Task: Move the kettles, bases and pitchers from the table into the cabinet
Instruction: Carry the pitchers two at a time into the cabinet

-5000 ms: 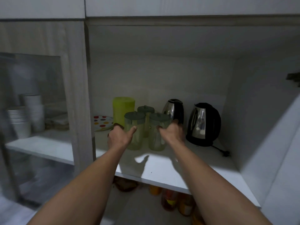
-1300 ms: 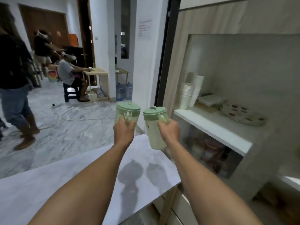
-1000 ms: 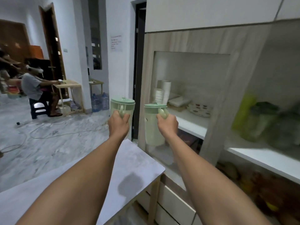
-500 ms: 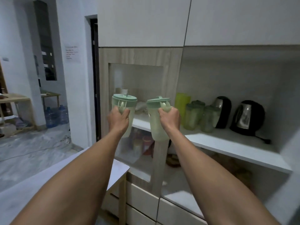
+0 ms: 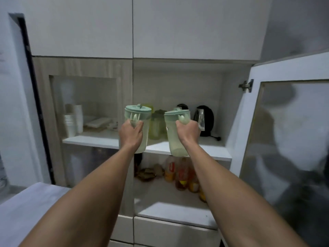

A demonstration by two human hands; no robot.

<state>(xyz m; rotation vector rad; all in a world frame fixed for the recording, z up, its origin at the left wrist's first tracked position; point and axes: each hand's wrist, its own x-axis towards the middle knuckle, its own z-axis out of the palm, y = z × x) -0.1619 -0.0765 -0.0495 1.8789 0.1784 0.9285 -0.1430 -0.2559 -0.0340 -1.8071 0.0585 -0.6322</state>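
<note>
1. The left hand (image 5: 130,132) is closed round the handle of the left pitcher (image 5: 145,134). The right hand (image 5: 187,132) is closed round the handle of the right pitcher (image 5: 175,145).
2. Both pitchers are held in the air, upright and side by side but apart, in front of the open cabinet and level with its white shelf (image 5: 210,148). Neither one rests on it.
3. Each pitcher is a tall cylinder of pale green, see-through plastic, with an opaque mint-green round lid that has a small raised tab.
4. On the shelf behind them stands a rounded black kettle (image 5: 204,118) with a shiny metal panel, and its cord trails off to the right. A second kettle (image 5: 182,106) shows only its dark top above the right pitcher.
5. More green pitchers (image 5: 157,125) stand on the shelf between the two held ones, partly hidden. How many there are cannot be told.
6. The glass door (image 5: 284,139) stands open at right, white-framed and blurred by reflections.
7. Stacked white cups (image 5: 71,120) sit behind the fixed glass at left and look hazy.
8. Bottles (image 5: 181,175) with yellow and red labels stand on the lower shelf. The labels cannot be read.
9. A corner of the pale, marble-like table (image 5: 26,207) is cut off at lower left.
</note>
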